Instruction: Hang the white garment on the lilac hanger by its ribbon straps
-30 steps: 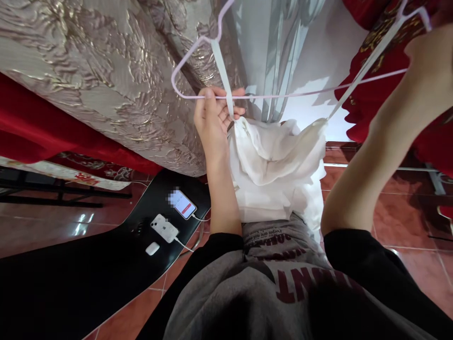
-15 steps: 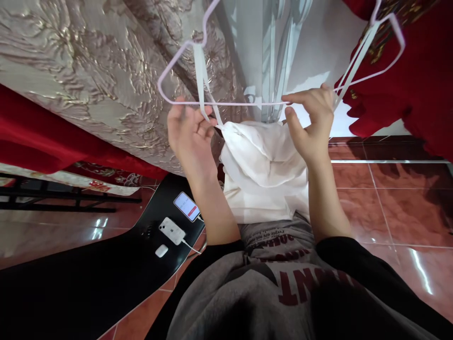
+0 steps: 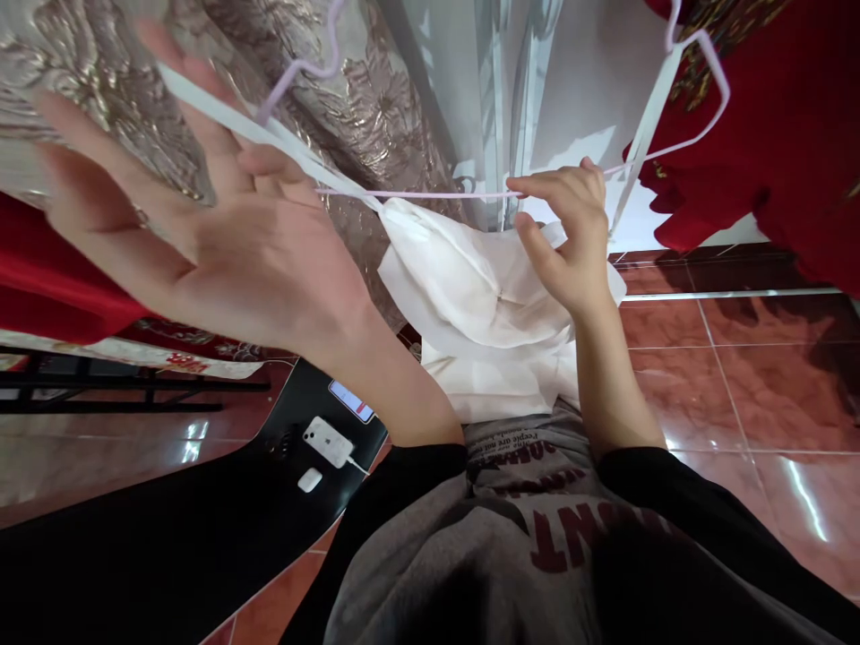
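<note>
Against patterned fabric, the left hand seemingly part-hides the hanger.

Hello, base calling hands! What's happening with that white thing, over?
Left hand open, strap across its fingers. Right hand touching pink hanger. White garment below; other strap over hanger's right shoulder. Left hand blocks view of hanger's left end.

Light was uneven: the ruffled white fabric garment looked brightest, while the smooth black tabletop lay in near-darkness. Soft shadows greyed the pale, flat wall. A white streak of glare marked the glossy red tiled floor. Blur softened the bare left hand at its fingertips; wide-angle distortion stretched the edges.
</note>
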Tool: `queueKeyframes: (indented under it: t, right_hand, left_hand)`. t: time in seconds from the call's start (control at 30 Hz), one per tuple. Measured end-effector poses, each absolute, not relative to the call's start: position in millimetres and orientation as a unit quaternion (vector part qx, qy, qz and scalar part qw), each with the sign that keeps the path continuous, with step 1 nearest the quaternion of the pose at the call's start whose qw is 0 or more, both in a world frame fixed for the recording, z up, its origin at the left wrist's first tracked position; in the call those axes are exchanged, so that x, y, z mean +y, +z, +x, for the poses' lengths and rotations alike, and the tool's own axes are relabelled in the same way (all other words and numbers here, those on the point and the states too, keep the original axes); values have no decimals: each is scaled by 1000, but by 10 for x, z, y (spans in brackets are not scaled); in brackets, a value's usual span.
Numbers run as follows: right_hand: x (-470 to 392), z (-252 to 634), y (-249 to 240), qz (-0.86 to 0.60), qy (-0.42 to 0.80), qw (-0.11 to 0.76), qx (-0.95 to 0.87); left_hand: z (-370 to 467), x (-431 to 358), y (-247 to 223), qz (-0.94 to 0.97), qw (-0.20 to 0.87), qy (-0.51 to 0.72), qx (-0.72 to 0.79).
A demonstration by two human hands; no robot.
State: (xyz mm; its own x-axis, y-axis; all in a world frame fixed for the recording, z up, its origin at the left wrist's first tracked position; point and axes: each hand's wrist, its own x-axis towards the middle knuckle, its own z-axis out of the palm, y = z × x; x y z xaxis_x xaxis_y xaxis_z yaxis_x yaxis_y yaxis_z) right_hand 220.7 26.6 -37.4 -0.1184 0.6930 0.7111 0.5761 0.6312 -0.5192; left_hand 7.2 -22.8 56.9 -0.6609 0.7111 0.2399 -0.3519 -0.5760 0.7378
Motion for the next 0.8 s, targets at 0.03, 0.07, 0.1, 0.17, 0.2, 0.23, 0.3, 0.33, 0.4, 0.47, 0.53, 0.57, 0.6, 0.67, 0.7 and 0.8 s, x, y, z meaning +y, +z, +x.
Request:
queueKeyframes:
  t: [0.03,0.07,0.1,0.17,0.2,0.23,0.3,0.33,0.4,0.47,0.53,0.57,0.6,0.67,0.7,0.8]
  right_hand:
    - [262,2220,-371,-429,57,508,-745]
    - [257,2230,-371,-431,56,507,-744]
    - [254,2235,-373,-433,55,507,-743]
    - [249,2230,-381,-432,49,511,-742]
    - [246,2221,-385,-429,44,512,-743]
    - [240,2207,-387,-426,40,513,-744]
    - [216,2176,-382,-420,35,510,-750]
    - [198,2162,-376,-414,37,505,-756]
    - [161,2157,-363,-402,35,510,-760]
    - [147,2198,-365,-400,-5,581,-709]
    - [176,2288,-389,-412,-48,667,-620]
    - [203,2345,-404,-424,-55,688,-587]
    - [233,2403,-417,-442,-48,686,-576]
    - [275,2499,-416,-480,-9,655,-584]
    - [276,2530,-394,-495,7,645,-582]
    - [206,2554,-215,-502,41,626,-595]
  left_hand:
    - [61,-188,524,264,291,856,337]
    - [46,-143,467,254,270,864,340]
    - [27,-95,399,241,251,872,345]
    - [-12,2,246,200,250,867,381]
    - [-19,43,172,189,269,854,404]
    - [-11,76,107,193,297,835,421]
    - [65,114,17,249,363,794,420]
    - [132,118,-6,285,390,778,402]
    - [298,107,-18,338,416,760,366]
    - [457,87,-9,352,415,766,341]
    - [558,75,-7,358,405,781,313]
    - [582,75,-12,363,402,787,296]
    - [590,77,-20,365,399,792,283]
    - [571,91,-38,362,402,794,277]
    - [553,99,-45,355,404,794,283]
    - [502,111,-43,357,407,786,299]
